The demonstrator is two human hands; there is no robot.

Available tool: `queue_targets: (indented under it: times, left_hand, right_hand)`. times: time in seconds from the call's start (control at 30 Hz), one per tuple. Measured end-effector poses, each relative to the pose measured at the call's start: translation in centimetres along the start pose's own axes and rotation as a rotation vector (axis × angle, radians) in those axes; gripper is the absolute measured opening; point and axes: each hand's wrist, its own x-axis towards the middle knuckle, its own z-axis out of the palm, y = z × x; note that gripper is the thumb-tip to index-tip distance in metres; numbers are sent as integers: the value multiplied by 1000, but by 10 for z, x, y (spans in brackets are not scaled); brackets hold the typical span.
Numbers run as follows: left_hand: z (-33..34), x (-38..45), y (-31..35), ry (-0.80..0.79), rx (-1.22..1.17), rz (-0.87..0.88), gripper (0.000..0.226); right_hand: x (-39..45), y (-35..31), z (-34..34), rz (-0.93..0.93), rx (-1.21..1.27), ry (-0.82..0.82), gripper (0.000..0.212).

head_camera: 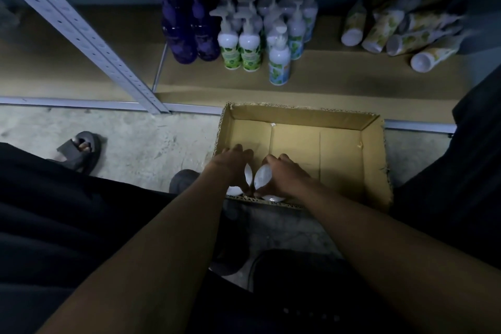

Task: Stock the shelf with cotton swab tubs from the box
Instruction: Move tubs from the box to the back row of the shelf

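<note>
Both hands reach into an open cardboard box (pixel 303 116) on a concrete floor in front of a low shelf (pixel 325 89).

The left hand (pixel 230 165) curls around a white cotton swab tub (pixel 248 173) in the box's near-left corner, while the right hand (pixel 284 173) grips a second white tub (pixel 263 177) just beside it; the 2 tubs almost touch. More white tubs show under the hands at the near wall, their number unclear. The remaining floor of the box is bare cardboard. On the shelf stand purple bottles (pixel 184 35), white pump bottles (pixel 249 46) with green and blue labels, and, to the right, several yellow-patterned tubes (pixel 379 32) lying on their sides. A foot in a grey sandal (pixel 81 149) rests on the floor to the left.
</note>
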Motion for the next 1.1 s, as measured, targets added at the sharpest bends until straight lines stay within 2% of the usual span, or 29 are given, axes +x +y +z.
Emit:
queue_targets:
  times: [0.23, 0.43, 0.77, 0.9, 1.1]
  left_hand:
    - [3, 1, -1, 16, -23, -8, 99]
    - [-5, -3, 0, -3, -39, -7, 96]
    - [-62, -19, 11, -45, 28, 33, 77]
    - [-106, -34, 26, -21, 96, 68, 71]
    - [-166, -74, 43, 145, 147, 78, 72]
  right_hand:
    - [4, -2, 1, 18, 25, -11, 99]
    - [2, -1, -4, 28, 62, -3, 95]
    - [-25, 5, -59, -89, 64, 36, 87]
    - [-48, 0, -95, -152, 48, 115, 84]
    - [-89, -9, -157, -216, -99, 279, 81]
